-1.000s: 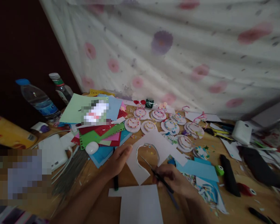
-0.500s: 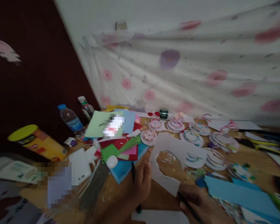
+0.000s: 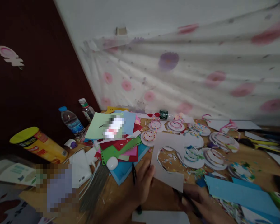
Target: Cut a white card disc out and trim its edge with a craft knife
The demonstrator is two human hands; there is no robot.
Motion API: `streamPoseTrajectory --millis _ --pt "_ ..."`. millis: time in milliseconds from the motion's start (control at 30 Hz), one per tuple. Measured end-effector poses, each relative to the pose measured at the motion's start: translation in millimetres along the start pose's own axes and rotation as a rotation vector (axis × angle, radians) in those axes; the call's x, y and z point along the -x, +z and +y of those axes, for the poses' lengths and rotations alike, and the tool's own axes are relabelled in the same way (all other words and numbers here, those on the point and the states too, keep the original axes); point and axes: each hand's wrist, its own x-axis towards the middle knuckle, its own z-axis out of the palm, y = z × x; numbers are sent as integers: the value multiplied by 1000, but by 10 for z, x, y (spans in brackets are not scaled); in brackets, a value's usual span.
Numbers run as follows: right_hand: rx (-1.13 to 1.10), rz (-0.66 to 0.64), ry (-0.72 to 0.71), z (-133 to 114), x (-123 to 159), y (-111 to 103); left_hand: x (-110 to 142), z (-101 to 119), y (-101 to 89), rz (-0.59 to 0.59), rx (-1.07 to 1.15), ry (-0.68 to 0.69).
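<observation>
My left hand [image 3: 142, 183] pinches the near left edge of a white paper sheet [image 3: 169, 179] that has a round shape cut out of its middle. My right hand [image 3: 200, 202] sits at the bottom right, closed round dark scissors [image 3: 189, 200] whose tip meets the sheet's lower right corner. Beyond the sheet lie several white paper discs [image 3: 196, 152] trimmed with coloured curls. A black pen [image 3: 134, 174] lies on the wooden table [image 3: 163, 196] just under my left hand.
A pile of coloured paper [image 3: 119, 146] and a white mouse-like object [image 3: 112, 162] sit left of the sheet. Two water bottles [image 3: 71, 121] and a yellow canister [image 3: 39, 144] stand far left. Blue paper [image 3: 238, 193] lies right. A flowered curtain [image 3: 189, 68] hangs behind.
The view has swung up and left. The sheet has turned in my left hand and the cut-out now opens toward the discs. My right hand stays low with the scissors.
</observation>
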Motion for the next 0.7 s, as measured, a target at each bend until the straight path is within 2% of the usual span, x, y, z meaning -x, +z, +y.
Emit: streamPoseTrajectory --millis 100,200,367,533,700 --pt "-64 12 22 -117 40 -4 -79 80 38 -129 167 71" --pt "-80 38 18 -281 89 -12 -146 129 38 -186 217 82" --pt "-168 25 -41 -363 117 -28 -190 126 -47 -210 228 46" --pt "-175 -84 4 -364 100 -64 -237 85 -149 -309 169 53" --pt "-144 -137 18 -393 92 -102 -248 113 -194 -323 94 80"
